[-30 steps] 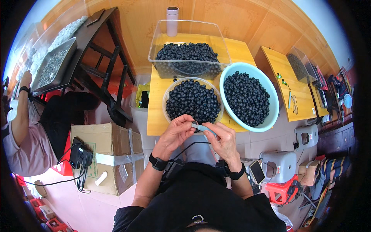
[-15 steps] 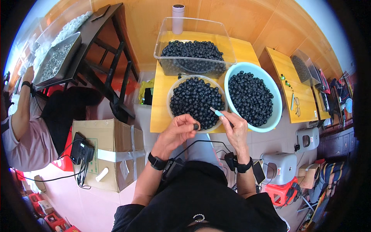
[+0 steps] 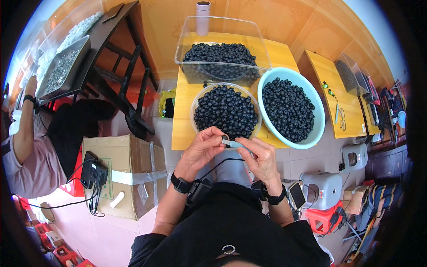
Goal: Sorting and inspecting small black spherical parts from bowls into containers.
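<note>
My left hand [image 3: 203,146] pinches a single round black bead [image 3: 225,137] between thumb and fingertips. In my right hand [image 3: 261,159] is a small knife [image 3: 237,145] with a light blue handle, its short flat blade against the bead. How far the blade goes in cannot be made out. Just beyond both hands stands a round clear tub [image 3: 193,119] heaped with similar black beads. Right of it, a pale blue basin [image 3: 321,128] holds many more.
A clear rectangular bin [image 3: 222,65] of black beads and a pink bottle [image 3: 203,20] stand at the far side of the yellow table [image 3: 180,133]. A taped cardboard box [image 3: 120,155] is to my left, near a co-worker's arm [image 3: 23,129]. Grey stools [image 3: 321,189] stand right.
My right hand has moved left and slightly down, bringing the knife from above the tub onto the bead. The left hand still pinches the bead.
</note>
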Action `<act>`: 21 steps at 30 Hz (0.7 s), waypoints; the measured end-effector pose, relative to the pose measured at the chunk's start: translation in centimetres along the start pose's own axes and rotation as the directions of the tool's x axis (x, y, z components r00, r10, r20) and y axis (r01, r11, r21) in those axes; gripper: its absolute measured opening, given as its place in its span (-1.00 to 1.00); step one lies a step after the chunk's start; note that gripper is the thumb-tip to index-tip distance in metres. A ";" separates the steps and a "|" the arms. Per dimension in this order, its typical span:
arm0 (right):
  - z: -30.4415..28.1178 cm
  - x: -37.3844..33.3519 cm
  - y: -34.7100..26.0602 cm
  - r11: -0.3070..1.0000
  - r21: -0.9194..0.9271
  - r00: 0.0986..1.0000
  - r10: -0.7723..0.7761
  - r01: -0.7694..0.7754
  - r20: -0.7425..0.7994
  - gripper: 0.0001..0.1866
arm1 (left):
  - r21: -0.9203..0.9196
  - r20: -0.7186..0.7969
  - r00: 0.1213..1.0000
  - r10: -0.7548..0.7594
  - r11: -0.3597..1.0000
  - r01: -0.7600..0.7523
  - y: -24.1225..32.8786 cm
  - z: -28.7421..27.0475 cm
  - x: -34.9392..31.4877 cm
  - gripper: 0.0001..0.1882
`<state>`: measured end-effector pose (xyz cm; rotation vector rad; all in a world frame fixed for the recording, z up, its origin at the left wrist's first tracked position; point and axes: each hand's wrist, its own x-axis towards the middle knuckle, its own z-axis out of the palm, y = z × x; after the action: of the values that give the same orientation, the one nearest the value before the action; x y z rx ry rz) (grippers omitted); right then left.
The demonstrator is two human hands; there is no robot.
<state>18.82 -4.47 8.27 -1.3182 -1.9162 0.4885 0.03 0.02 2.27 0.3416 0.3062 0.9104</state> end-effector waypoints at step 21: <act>1.4 0.1 0.1 0.978 0.190 0.995 0.068 -0.081 0.072 -0.69 | 0.139 -0.018 0.998 -0.052 0.989 0.054 -1.5 -0.4 -0.3 -0.85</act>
<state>17.78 -4.21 7.36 -1.2641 -1.8253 0.7440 0.83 -0.99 1.34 0.4537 0.3909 0.8411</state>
